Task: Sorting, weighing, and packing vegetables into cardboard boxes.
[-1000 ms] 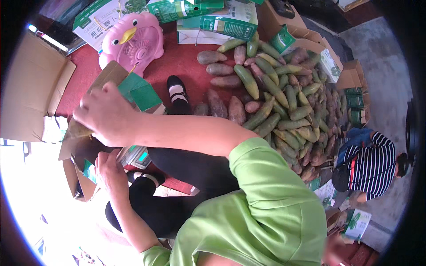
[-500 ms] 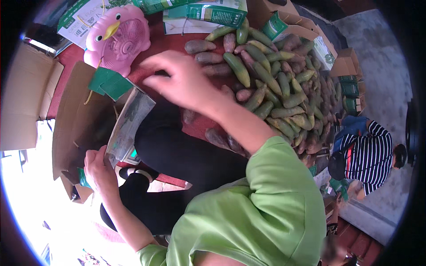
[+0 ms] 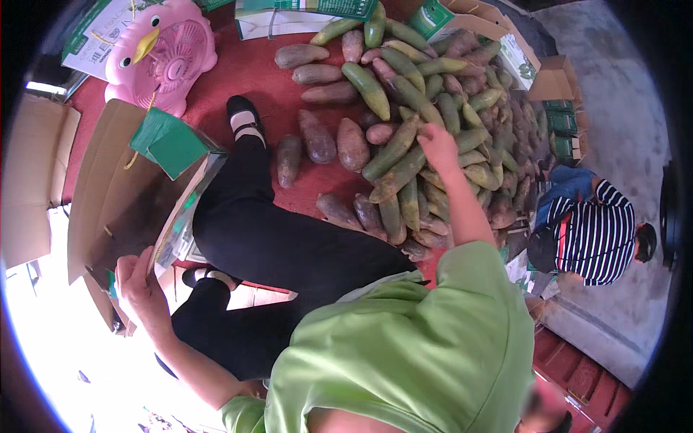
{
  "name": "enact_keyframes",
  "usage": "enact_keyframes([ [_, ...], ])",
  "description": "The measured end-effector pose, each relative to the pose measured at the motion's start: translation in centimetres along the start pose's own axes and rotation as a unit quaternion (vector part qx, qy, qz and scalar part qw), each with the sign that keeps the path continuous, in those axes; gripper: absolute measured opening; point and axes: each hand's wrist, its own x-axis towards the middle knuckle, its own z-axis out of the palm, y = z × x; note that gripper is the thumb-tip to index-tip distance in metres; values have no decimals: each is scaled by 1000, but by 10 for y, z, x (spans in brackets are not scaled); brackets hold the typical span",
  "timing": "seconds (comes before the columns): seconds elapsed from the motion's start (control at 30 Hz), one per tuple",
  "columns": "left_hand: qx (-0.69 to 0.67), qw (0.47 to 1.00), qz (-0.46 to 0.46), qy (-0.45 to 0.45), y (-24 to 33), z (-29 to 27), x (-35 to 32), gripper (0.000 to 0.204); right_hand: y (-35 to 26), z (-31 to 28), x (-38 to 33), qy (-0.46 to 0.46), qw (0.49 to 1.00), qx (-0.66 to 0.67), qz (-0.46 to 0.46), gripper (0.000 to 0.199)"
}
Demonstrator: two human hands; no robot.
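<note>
You sat on a red floor mat (image 3: 253, 79) (grey concrete floor (image 3: 621, 86) beyond it). Your left hand (image 3: 141, 285) clenched the edge of an open brown cardboard box (image 3: 115, 195); your right hand (image 3: 437, 144) rested on the pile of long green and brown-purple fruits (image 3: 426, 108), its grip impossible to tell.

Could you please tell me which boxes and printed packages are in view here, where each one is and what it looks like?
Open cardboard box: left, brown with green-printed flaps; the left hand grips its lower edge.
White-and-green printed carton: top centre, behind the fruit pile that the right hand reaches into.
Open carton: top right, brown inside, green and white outside.
Plain brown cardboard: far left.
</note>
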Motion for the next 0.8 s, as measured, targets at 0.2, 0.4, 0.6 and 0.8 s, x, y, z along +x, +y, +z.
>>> enact_keyframes([
  [0.2, -1, 1000, -9, -13, -3, 2, 3, 31, 42, 48, -40, -130, 979, -65, 144, 24],
  [0.4, -3, 1000, -13, -9, -3, 2, 2, 31, 23, 57, -91, -115, 940, -238, -215, 54],
  [0.6, -15, 1000, -8, -8, -3, 3, 2, 31, 25, 68, -86, -85, 880, -296, -362, 44],
  [0.8, -23, 1000, -20, -6, -6, 2, 0, 29, 21, 66, -56, -176, 823, -343, -417, 42],
])
